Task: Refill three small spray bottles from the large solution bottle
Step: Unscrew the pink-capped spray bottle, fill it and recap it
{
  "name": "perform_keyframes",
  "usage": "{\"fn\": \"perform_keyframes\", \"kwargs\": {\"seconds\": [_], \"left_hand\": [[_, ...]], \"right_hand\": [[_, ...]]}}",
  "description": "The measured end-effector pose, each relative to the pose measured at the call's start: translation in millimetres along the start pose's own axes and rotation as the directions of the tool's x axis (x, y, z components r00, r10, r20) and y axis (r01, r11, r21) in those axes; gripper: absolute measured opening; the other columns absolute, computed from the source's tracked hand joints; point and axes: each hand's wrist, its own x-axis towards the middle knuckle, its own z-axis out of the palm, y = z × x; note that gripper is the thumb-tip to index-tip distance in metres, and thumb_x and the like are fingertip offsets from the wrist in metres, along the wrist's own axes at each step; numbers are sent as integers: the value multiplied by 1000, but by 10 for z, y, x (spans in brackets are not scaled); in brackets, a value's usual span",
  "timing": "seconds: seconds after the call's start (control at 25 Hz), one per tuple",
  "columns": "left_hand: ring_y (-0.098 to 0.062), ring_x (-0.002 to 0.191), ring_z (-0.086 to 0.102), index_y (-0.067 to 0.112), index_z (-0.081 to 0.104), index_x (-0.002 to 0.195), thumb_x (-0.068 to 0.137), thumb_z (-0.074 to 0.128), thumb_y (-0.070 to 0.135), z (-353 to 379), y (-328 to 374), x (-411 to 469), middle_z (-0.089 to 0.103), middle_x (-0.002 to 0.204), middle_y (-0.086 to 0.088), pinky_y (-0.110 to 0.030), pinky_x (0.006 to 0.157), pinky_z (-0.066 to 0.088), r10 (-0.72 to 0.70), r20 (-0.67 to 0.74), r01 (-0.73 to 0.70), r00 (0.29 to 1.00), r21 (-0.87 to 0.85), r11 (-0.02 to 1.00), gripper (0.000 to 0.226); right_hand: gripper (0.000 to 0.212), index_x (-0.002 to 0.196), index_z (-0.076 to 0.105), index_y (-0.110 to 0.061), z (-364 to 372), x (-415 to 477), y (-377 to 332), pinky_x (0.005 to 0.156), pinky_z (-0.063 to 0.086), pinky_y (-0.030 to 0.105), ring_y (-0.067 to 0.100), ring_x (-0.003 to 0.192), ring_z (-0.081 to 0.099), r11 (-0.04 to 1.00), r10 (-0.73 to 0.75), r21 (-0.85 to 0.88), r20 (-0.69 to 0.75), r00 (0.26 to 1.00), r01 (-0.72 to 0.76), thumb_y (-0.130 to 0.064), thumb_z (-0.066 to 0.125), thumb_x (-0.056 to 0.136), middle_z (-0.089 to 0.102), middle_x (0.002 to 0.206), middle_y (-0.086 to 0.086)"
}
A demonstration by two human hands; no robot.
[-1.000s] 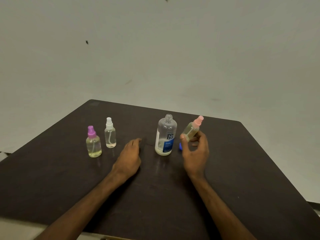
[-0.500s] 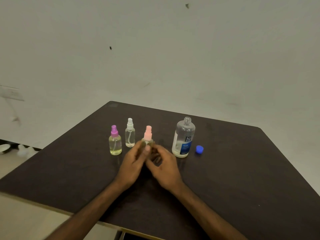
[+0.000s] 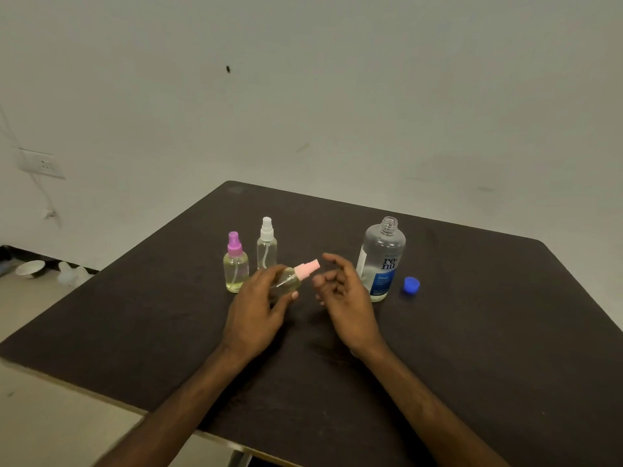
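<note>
You had the small clear spray bottle with the pink pump top (image 3: 292, 278) in your left hand (image 3: 257, 306), its fingers (image 3: 282, 299) wrapped around the body and the top tilted toward the large clear solution bottle with the blue label (image 3: 381, 261). That large bottle stood open on the dark counter (image 3: 472, 332), its neck bare, with its small blue plastic cap (image 3: 411, 285) lying just to its right. Your right hand (image 3: 347, 296) hovered between the pink-topped bottle and the large bottle, fingers (image 3: 332, 261) loosely curled and apart, holding nothing and not touching the pump.

Well to the left of the large bottle stood the small clear bottle with the purple pump top (image 3: 235, 264) and the small clear bottle with the white pump top (image 3: 267, 244), both upright and capped; both showed liquid inside.

You looked to be on the opening step for the pink-topped bottle. The next move likely called for your right fingers to close on the pink pump and unscrew it while the left kept the body steady and brought it upright, so nothing spilled before pouring.
</note>
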Motion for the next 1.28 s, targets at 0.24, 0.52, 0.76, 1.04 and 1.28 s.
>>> {"fn": "perform_keyframes", "kwargs": {"seconds": [0.24,0.52,0.76,1.04,1.28], "left_hand": [[-9,108,52,20,58,134,88,74,24,-12,61,-20,61,120,4,-26,86,44,101,92,-114,991,137,984,49],[-17,101,58,20,55,134,91,67,36,-32,60,-23,63,115,3,-34,81,50,195,203,-246,959,267,932,48],[-10,106,58,22,53,136,94,63,39,-101,36,-47,63,121,9,-25,86,44,157,253,-205,955,179,962,46],[-1,104,59,35,47,130,94,62,42,-113,31,-39,60,115,22,-30,88,51,69,269,-92,961,74,993,40],[-1,105,55,29,53,128,95,56,46,-81,-2,-13,58,115,20,-28,88,49,110,277,-142,955,100,985,38]], "right_hand": [[16,97,71,-21,9,-26,7,66,54,30,13,73,66,993,-35,-115,9,999,36,-36,64,92,71,79,-2],[10,99,70,-16,-116,-52,23,66,55,32,13,72,67,992,-70,-106,46,997,74,-23,66,93,71,79,-1],[18,107,71,-15,-156,-59,-10,81,57,40,12,93,68,956,-154,-237,105,982,176,-14,69,89,72,98,-8],[32,122,63,-23,-113,-96,-61,86,57,34,11,100,67,975,-121,-176,85,989,134,-24,69,90,68,106,-9],[17,106,67,-21,-127,-85,-41,80,57,39,12,95,66,949,-165,-260,72,984,178,-18,71,89,69,99,-10]]}}
